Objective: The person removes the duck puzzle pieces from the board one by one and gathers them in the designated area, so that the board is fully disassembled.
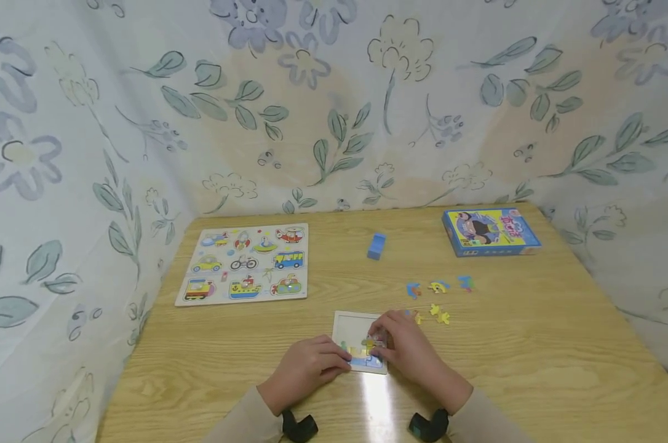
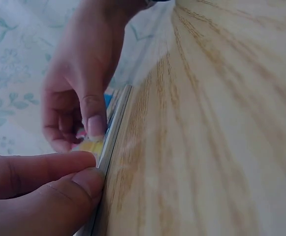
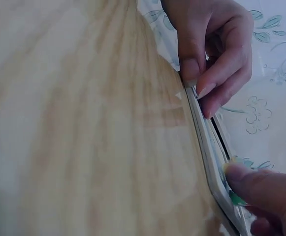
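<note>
A small jigsaw tray [image 1: 353, 326] with a pale frame lies in front of me in the head view, several pieces fitted along its near side. My left hand [image 1: 314, 363] grips the near left corner of the tray. In the left wrist view, its thumb and index finger [image 2: 44, 169] meet at the frame's edge. Over the right part of the tray, my right hand [image 1: 408, 344] pinches a small jigsaw piece [image 1: 373, 342] with yellow on it. Fingers partly cover that piece. The right wrist view shows a bit of green under the right thumb [image 3: 261, 187].
Loose jigsaw pieces [image 1: 439, 287] lie beyond my right hand, among them a yellow one [image 1: 440, 314]. Farther back are a blue block [image 1: 376, 246] and a blue and yellow box [image 1: 491, 232]. A vehicle puzzle board [image 1: 222, 295] lies at the left. Floral cloth [image 1: 334, 111] borders the table.
</note>
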`<state>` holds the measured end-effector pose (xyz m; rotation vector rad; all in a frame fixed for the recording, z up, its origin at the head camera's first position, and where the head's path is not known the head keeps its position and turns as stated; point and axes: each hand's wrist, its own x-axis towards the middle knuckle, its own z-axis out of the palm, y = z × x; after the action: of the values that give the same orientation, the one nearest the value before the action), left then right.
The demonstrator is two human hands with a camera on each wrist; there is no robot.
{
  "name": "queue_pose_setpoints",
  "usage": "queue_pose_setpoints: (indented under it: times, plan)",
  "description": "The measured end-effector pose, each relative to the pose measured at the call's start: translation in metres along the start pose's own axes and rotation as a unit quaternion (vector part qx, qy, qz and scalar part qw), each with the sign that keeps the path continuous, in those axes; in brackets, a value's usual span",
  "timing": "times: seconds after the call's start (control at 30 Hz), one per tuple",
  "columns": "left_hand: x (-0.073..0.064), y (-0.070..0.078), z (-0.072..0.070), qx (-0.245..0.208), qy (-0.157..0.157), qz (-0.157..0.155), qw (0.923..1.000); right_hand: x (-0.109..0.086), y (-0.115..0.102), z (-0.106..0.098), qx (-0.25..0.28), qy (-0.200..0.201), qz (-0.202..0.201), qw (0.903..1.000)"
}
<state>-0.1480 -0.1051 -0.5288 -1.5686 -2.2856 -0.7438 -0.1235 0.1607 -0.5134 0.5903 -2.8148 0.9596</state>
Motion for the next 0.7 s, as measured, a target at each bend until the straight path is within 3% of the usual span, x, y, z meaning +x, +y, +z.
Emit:
queue_pose_setpoints:
  times: [0.17,0.27,0.4,0.5,0.6,0.7]
  plan:
    - [-0.002,0.000,0.001,0.000,-0.003,-0.002,1.0000,-0.002,0.000,0.001,0.110,-0.003,0.046,0.9929]
    - [-0.003,0.000,0.001,0.000,-0.005,-0.007,1.0000,-0.002,0.004,-0.007,0.140,0.045,0.053,0.9877]
    - [-0.002,0.000,0.001,-0.003,-0.004,-0.009,0.9999,-0.007,0.029,-0.041,0.106,0.113,0.062,0.9860]
    - [-0.001,-0.001,0.003,-0.004,-0.002,-0.005,1.0000,-0.017,0.059,-0.076,0.063,0.146,0.121,0.9798]
    - [0.001,-0.001,0.004,-0.005,0.001,-0.003,1.0000,-0.029,0.089,-0.103,0.033,0.154,0.198,0.9674]
    - [0.001,0.000,0.004,-0.011,0.002,-0.007,0.9999,-0.040,0.110,-0.114,0.028,0.128,0.246,0.9604]
